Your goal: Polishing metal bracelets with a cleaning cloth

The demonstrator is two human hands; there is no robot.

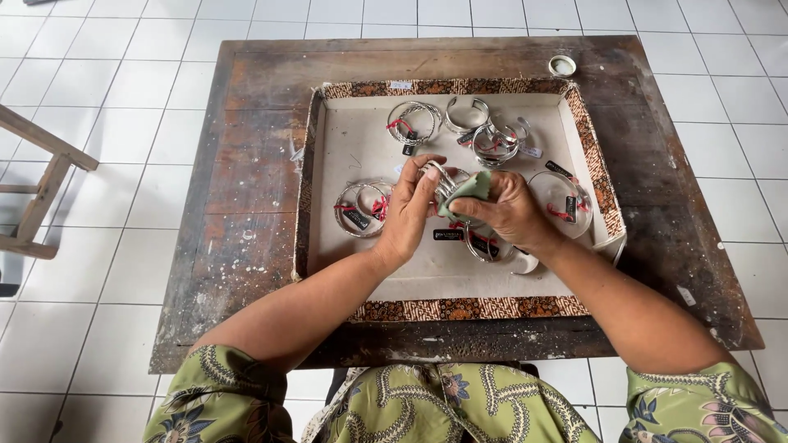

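Nearest the camera, green patterned sleeves are framing both forearms, which are reaching forward over a dark wooden table (246,246). On the table a shallow tray (460,309) with a patterned brown border and a pale lining is lying flat.

Above the tray's middle, the left hand (408,212) is closing its fingers around a silver bangle (441,179), holding it raised just over the lining. The right hand (510,210) is gripping a small pale green cloth (468,190) between thumb and fingers, and the cloth is pressing against the bangle's outer side. Both hands are touching at the fingertips.

Directly beneath the hands, more silver bracelets with dark tags are lying on the lining, partly hidden. To the left, a pair of bangles (364,208) tied with red thread is resting beside the left hand. To the right, a clear-looking round piece (561,202) with a red tie is sitting near the tray's wall.

Farther back, three more bracelets (460,123) are lying in a row along the tray's far side. Beyond the tray, a small round white lid (562,65) is sitting on the table's far corner.
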